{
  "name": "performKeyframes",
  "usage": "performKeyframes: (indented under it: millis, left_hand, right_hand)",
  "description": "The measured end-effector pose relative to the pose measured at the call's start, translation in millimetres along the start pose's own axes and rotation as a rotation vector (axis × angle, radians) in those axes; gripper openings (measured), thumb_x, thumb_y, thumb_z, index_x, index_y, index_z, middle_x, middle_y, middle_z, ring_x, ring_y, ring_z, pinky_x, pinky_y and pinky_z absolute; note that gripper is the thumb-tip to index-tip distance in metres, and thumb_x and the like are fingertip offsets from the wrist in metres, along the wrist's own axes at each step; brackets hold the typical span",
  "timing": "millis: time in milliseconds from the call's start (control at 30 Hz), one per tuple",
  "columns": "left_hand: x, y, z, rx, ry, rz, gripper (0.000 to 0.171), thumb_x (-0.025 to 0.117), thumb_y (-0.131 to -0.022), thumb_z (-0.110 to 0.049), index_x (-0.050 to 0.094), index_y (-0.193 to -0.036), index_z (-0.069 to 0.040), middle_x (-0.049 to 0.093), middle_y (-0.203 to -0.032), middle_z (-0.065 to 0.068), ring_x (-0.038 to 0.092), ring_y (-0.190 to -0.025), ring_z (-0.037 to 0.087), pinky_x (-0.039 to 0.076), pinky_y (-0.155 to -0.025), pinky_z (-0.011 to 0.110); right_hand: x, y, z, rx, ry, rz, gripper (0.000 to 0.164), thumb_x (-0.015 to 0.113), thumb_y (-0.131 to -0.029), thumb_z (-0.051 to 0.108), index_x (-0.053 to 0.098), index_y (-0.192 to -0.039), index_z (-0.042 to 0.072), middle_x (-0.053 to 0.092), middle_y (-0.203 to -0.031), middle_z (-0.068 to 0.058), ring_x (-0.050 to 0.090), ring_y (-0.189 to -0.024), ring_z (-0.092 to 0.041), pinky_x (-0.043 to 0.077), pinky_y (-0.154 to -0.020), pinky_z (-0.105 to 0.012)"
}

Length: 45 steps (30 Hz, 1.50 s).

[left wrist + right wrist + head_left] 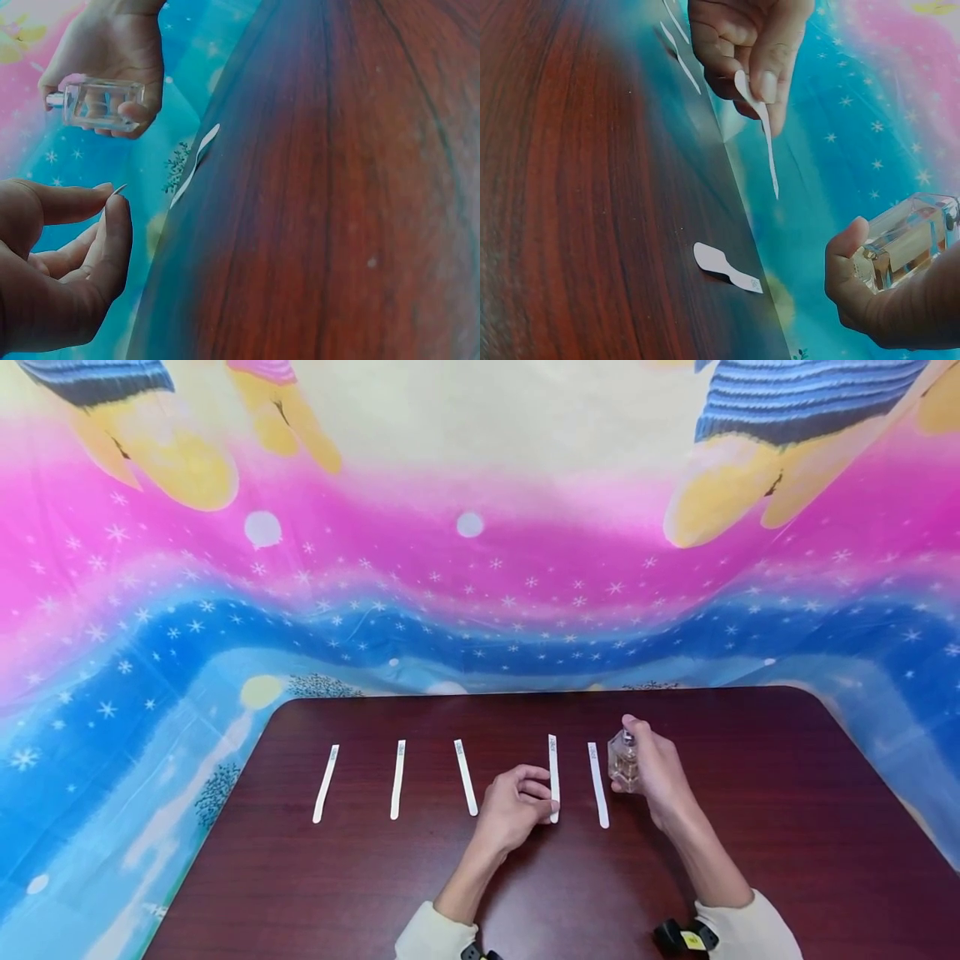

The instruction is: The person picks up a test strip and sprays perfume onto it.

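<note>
My left hand (pixel 512 810) pinches the lower end of a white paper perfume test strip (pixel 553 764) between thumb and fingertip. In the right wrist view that strip (pixel 770 154) is held up off the table, slightly bent. My right hand (pixel 660 768) grips a clear glass perfume bottle (pixel 622 763) with pale amber liquid, its index finger on the spray top. The bottle is upright, to the right of the held strip. Between the two hands another test strip (pixel 598 785) lies on the table. Small writing marks the strips' far ends, too small to read.
Three more test strips lie spaced out to the left: a far-left strip (pixel 325 783), a second strip (pixel 397 779) and a third strip (pixel 466 777) near the left hand. The dark reddish wooden table (pixel 247 877) ends at a colourful patterned cloth backdrop (pixel 480 577).
</note>
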<state>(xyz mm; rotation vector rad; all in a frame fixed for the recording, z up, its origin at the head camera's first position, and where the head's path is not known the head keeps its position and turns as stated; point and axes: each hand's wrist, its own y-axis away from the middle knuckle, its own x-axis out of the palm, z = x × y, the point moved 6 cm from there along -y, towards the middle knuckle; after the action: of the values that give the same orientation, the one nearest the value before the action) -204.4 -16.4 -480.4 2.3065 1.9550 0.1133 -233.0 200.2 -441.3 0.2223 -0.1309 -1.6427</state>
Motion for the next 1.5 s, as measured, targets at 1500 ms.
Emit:
performKeyframes:
  millis: [1500]
  left_hand:
    - [-13.6,-6.3,7.3,-0.003,-0.288,-0.121,0.033,0.087,-0.080,0.005,0.073,-0.111,0.002,0.078,-0.078,0.007,0.070,-0.055,0.015,0.060,-0.054,0.025]
  right_hand:
    - [-3,10,14,-0.034,-0.014,0.004,0.049,0.041,-0.114,0.050,0.062,-0.090,0.012,0.061,-0.073,0.002,0.061,-0.068,-0.015,0.062,-0.063,-0.033]
